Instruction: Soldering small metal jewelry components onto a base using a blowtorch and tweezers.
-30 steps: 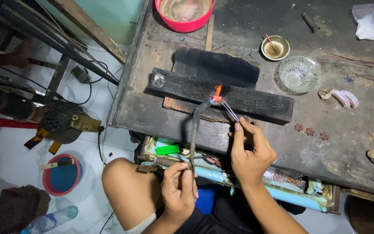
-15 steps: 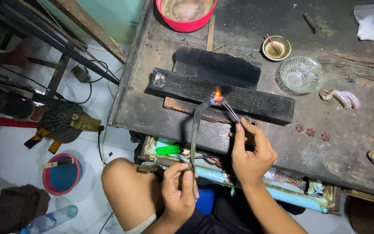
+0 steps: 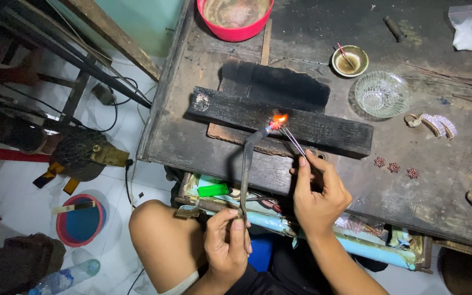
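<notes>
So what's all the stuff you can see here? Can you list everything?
Torch: one, dark metal, bent pipe, flame at its tip over the block.
Tweezers: one pair, silver, tips at the flame.
Charred wood block: one, black, middle of the bench.
Workbench: one, dark and worn.
Red basin: one, top edge of the bench.
Small bowl: one, brassy, upper right.
Glass dish: one, clear, below the small bowl.
Flower-shaped pieces: three, reddish, right of the hands.
Green lighter: one, in the drawer.
Blue tub: one, red-rimmed, on the floor.
Left hand: holds the torch.
Right hand: holds the tweezers.
</notes>
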